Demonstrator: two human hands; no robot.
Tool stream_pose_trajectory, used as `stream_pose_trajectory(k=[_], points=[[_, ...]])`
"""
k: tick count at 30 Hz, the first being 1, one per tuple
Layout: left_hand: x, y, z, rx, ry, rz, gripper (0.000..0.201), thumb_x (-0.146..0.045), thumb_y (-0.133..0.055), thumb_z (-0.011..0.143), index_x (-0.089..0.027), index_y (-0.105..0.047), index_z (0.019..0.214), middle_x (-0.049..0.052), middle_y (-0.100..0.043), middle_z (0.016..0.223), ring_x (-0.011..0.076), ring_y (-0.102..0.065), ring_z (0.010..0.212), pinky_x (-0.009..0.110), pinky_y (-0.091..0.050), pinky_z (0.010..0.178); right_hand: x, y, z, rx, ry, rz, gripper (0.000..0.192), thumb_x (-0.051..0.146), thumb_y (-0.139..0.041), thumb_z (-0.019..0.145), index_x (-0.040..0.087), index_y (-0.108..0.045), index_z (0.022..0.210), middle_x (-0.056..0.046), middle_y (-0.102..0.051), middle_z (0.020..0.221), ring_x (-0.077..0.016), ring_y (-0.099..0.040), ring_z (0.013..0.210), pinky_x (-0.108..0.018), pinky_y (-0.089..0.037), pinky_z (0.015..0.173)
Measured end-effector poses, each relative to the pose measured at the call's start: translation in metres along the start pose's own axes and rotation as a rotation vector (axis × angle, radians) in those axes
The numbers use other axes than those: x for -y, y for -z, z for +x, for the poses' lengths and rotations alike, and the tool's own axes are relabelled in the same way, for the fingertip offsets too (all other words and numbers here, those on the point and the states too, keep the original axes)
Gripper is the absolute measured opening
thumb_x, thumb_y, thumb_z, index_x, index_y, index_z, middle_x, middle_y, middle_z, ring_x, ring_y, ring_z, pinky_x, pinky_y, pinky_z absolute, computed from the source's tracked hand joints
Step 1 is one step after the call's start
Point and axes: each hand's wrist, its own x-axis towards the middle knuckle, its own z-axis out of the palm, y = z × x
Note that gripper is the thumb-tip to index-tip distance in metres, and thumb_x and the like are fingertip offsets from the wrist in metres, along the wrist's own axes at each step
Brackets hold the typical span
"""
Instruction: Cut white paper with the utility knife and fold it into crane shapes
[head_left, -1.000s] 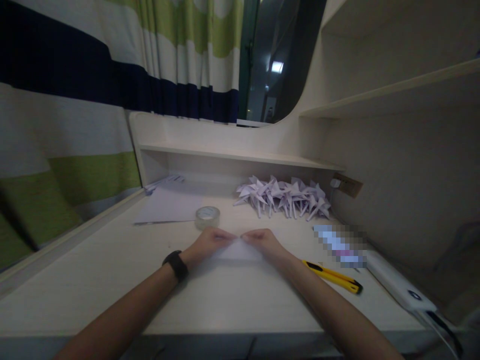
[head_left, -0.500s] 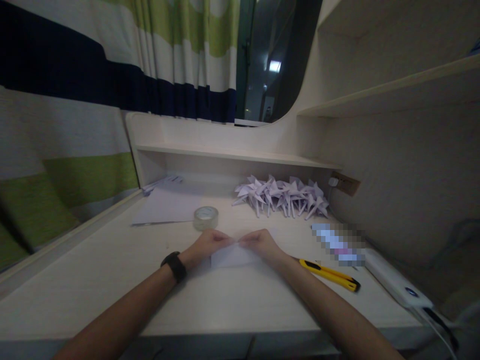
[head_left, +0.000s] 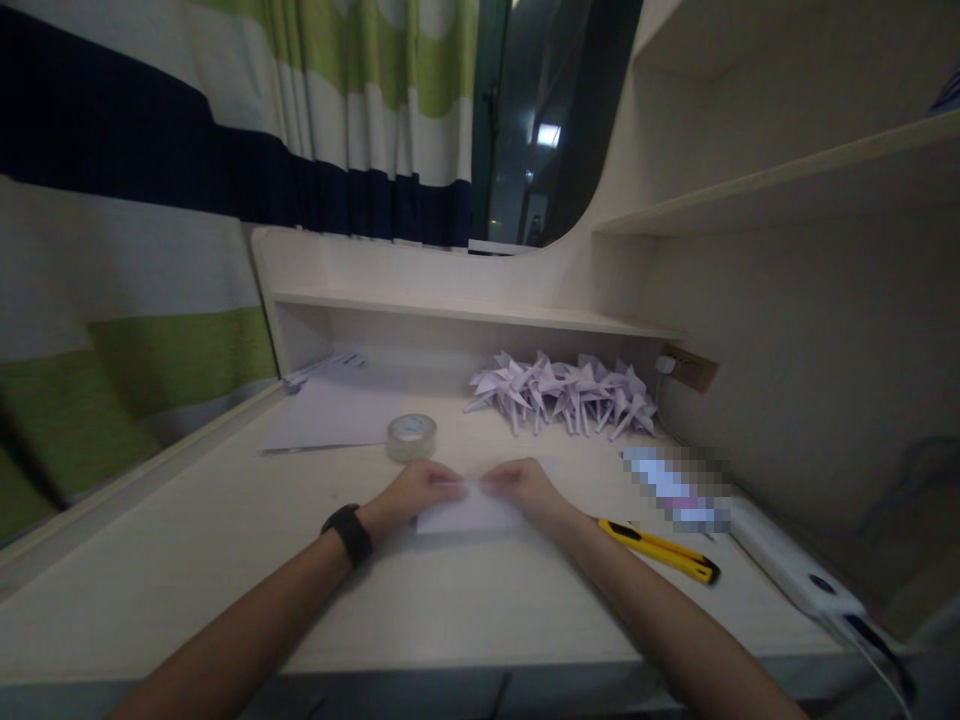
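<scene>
Barely shifted since earlier, both hands pinch one folded paper (head_left: 469,512) flat on the bench (head_left: 225,540).

Head view: left hand (head_left: 416,487) and right hand (head_left: 521,484), each grip closed on its top edge; one tape roll (head_left: 412,437), one yellow knife (head_left: 660,551), one crane pile (head_left: 566,392).

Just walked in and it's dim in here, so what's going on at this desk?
A person is working a small white sheet of paper on the desk, with the left hand and right hand pinching its top edge between them. A pile of folded paper cranes sits at the back. A tape roll lies behind the hands, and a yellow utility knife lies to the right.
</scene>
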Motion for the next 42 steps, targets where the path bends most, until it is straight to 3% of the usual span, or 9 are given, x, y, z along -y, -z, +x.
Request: stream_pose_trajectory(k=[4,8,14,18,21,25,33,38,42], points=[[-0.005,-0.001,-0.001,-0.092,0.032,-0.023,0.034,-0.043,-0.071,0.07,-0.011,-0.075,0.079,0.007,-0.071,0.07,0.0171,-0.057,0.06,0.025,-0.039,0.053,0.002,0.0,-0.001,-0.029,-0.066,0.138,0.037,0.03,-0.082,0.05,0.014,-0.075,0.083,-0.003,-0.068,0.063,-0.0135,-0.056,0.054,-0.026,-0.04,0.054],[-0.009,-0.002,-0.003,-0.14,0.067,-0.088,0.031,-0.04,-0.072,0.068,-0.011,-0.075,0.078,0.007,-0.07,0.067,0.0162,-0.056,0.058,0.025,-0.038,0.053,0.005,0.001,-0.003,0.029,-0.126,0.199,0.029,0.028,-0.082,0.049,0.011,-0.073,0.07,-0.004,-0.068,0.06,-0.0131,-0.056,0.052,-0.025,-0.039,0.053],[-0.018,0.001,-0.008,-0.083,0.052,-0.296,0.031,-0.035,-0.074,0.068,-0.013,-0.075,0.089,0.007,-0.072,0.078,0.0163,-0.059,0.064,0.025,-0.041,0.058,0.009,0.001,-0.004,-0.007,-0.137,0.236,0.026,0.028,-0.081,0.05,0.011,-0.073,0.068,-0.003,-0.066,0.056,-0.013,-0.054,0.047,-0.025,-0.037,0.048],[-0.022,0.002,-0.01,-0.141,0.073,-0.458,0.036,-0.03,-0.078,0.064,-0.014,-0.073,0.096,0.007,-0.072,0.087,0.0173,-0.062,0.072,0.026,-0.044,0.064,0.012,-0.001,-0.005,-0.021,-0.119,0.234,0.028,0.03,-0.081,0.052,0.011,-0.072,0.07,-0.003,-0.066,0.057,-0.0129,-0.054,0.047,-0.024,-0.036,0.046],[-0.024,0.0,-0.012,-0.074,0.092,-0.524,0.033,-0.034,-0.076,0.068,-0.012,-0.072,0.092,0.007,-0.07,0.077,0.0159,-0.06,0.064,0.025,-0.044,0.058,0.012,-0.002,-0.005,-0.035,-0.1,0.233,0.03,0.032,-0.082,0.052,0.012,-0.072,0.072,-0.003,-0.066,0.057,-0.0127,-0.054,0.046,-0.025,-0.038,0.047],[-0.024,-0.002,-0.013,-0.037,0.092,-0.54,0.031,-0.038,-0.075,0.069,-0.01,-0.072,0.082,0.005,-0.066,0.064,0.013,-0.054,0.051,0.023,-0.039,0.048,0.011,-0.001,-0.004,-0.016,-0.105,0.25,0.031,0.032,-0.082,0.052,0.013,-0.073,0.075,-0.003,-0.066,0.059,-0.0127,-0.054,0.046,-0.025,-0.039,0.046],[-0.019,-0.001,-0.009,-0.076,0.107,-0.5,0.031,-0.035,-0.076,0.066,-0.008,-0.074,0.082,0.008,-0.07,0.068,0.0144,-0.057,0.054,0.023,-0.037,0.05,0.016,0.005,-0.003,0.011,-0.108,0.239,0.033,0.027,-0.08,0.054,0.012,-0.075,0.083,-0.005,-0.069,0.062,-0.0134,-0.057,0.05,-0.025,-0.042,0.049],[-0.021,0.001,-0.009,-0.049,0.083,-0.546,0.036,-0.033,-0.076,0.066,-0.011,-0.074,0.094,0.011,-0.074,0.085,0.0195,-0.064,0.069,0.028,-0.045,0.063,0.015,0.008,-0.003,0.024,-0.115,0.25,0.036,0.026,-0.081,0.054,0.014,-0.075,0.087,-0.004,-0.07,0.065,-0.0133,-0.058,0.052,-0.025,-0.044,0.052],[-0.022,0.002,-0.008,-0.099,0.07,-0.526,0.033,-0.029,-0.078,0.064,-0.013,-0.075,0.093,0.011,-0.074,0.091,0.0219,-0.065,0.078,0.033,-0.046,0.074,0.015,0.01,-0.003,0.023,-0.128,0.262,0.035,0.025,-0.081,0.054,0.015,-0.076,0.086,-0.005,-0.07,0.069,-0.015,-0.059,0.058,-0.026,-0.045,0.054]])
